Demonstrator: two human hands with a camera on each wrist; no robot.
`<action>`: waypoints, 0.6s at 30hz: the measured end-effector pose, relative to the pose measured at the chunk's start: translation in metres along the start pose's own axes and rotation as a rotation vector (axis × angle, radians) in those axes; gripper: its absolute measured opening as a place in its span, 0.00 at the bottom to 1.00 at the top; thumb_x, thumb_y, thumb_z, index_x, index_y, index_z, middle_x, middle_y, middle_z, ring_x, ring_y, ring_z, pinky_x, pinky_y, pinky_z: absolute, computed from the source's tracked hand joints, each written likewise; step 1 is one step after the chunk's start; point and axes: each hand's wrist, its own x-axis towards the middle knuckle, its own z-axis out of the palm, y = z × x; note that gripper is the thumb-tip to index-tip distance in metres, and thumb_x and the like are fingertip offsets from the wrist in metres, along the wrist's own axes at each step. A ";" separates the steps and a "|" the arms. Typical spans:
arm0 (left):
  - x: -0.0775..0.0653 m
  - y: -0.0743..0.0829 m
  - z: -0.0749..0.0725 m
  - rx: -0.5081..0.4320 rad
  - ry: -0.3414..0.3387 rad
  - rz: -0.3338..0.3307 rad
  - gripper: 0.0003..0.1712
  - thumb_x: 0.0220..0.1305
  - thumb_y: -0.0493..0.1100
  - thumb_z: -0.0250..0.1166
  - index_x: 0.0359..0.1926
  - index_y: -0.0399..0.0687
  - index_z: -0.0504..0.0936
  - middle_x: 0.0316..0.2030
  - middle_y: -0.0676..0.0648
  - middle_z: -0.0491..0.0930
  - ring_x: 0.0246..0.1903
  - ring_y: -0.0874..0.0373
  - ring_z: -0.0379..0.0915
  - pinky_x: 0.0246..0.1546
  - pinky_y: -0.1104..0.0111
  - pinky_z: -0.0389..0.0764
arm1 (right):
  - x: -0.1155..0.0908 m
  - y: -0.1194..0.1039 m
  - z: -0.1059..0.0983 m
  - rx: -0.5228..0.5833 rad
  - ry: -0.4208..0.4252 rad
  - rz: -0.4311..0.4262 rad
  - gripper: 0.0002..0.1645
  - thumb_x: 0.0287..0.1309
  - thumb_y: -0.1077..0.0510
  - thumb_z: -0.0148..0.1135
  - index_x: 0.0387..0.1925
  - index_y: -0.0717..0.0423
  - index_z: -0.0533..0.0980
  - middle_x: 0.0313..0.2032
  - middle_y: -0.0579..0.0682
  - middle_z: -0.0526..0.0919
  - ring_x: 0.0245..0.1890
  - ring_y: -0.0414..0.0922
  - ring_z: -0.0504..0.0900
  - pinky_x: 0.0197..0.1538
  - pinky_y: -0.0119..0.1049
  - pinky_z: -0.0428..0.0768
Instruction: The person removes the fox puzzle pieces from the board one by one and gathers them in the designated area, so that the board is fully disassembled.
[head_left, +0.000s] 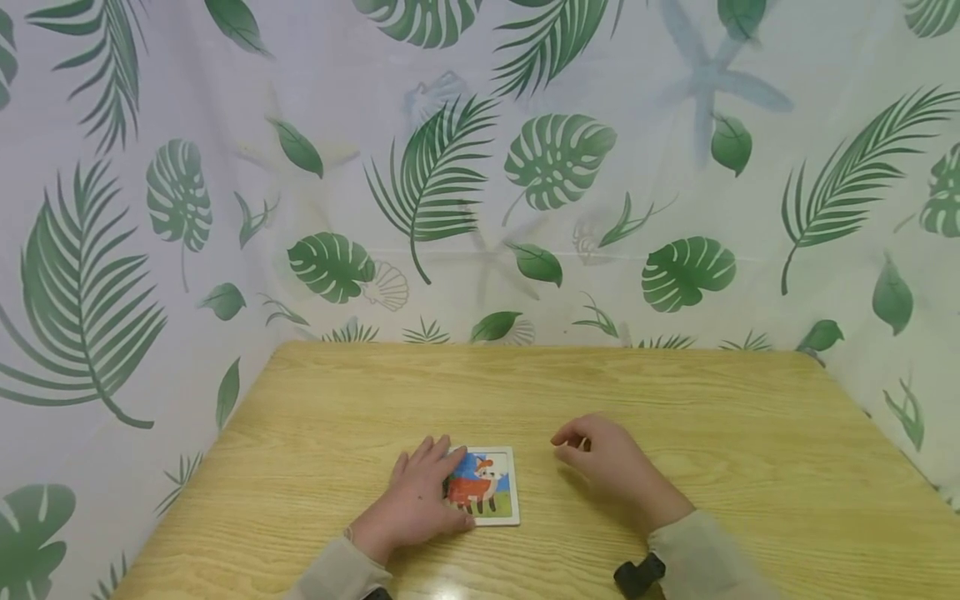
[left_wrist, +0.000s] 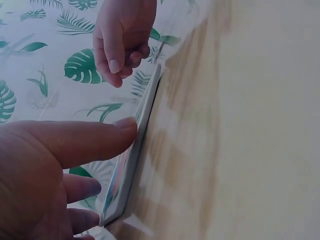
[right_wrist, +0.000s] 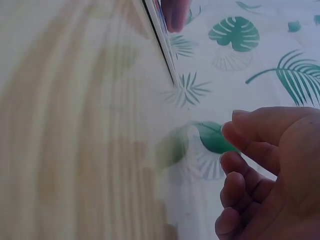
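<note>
A small square picture puzzle [head_left: 487, 488] with a white frame lies flat on the wooden table, its picture a red fox against blue and green. Over its left part rests my left hand [head_left: 422, 500], fingers spread, hiding that side. In the left wrist view the thumb [left_wrist: 100, 142] lies against the puzzle's white edge [left_wrist: 135, 165]. To the right of the puzzle, apart from it, my right hand [head_left: 611, 462] hovers over the table with fingers loosely bent and nothing held. The right wrist view shows those fingers [right_wrist: 240, 187] curled in with no object among them.
The wooden table [head_left: 360, 392] reaches back to a white cloth backdrop [head_left: 480, 317] printed with green leaves, which also rises along the left and right sides. A dark wrist strap [head_left: 640, 575] sits on the right sleeve.
</note>
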 end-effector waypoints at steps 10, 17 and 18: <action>-0.003 -0.008 -0.006 0.010 -0.004 -0.019 0.58 0.50 0.62 0.76 0.77 0.46 0.62 0.78 0.37 0.50 0.77 0.37 0.36 0.70 0.35 0.35 | 0.008 -0.021 0.022 -0.005 -0.057 -0.069 0.06 0.65 0.56 0.66 0.42 0.48 0.86 0.36 0.41 0.78 0.34 0.41 0.74 0.40 0.39 0.75; -0.005 -0.011 -0.011 -0.006 -0.029 0.005 0.60 0.49 0.63 0.76 0.77 0.43 0.61 0.78 0.36 0.49 0.77 0.37 0.35 0.71 0.36 0.35 | 0.015 -0.035 0.038 0.027 -0.113 -0.075 0.08 0.65 0.53 0.67 0.44 0.46 0.86 0.38 0.43 0.76 0.36 0.43 0.73 0.41 0.41 0.75; -0.005 -0.011 -0.011 0.002 -0.031 0.010 0.60 0.49 0.64 0.76 0.77 0.43 0.61 0.78 0.35 0.49 0.77 0.36 0.35 0.70 0.36 0.36 | 0.017 -0.036 0.041 0.028 -0.120 -0.071 0.08 0.65 0.53 0.67 0.44 0.46 0.86 0.39 0.43 0.76 0.36 0.43 0.73 0.41 0.41 0.74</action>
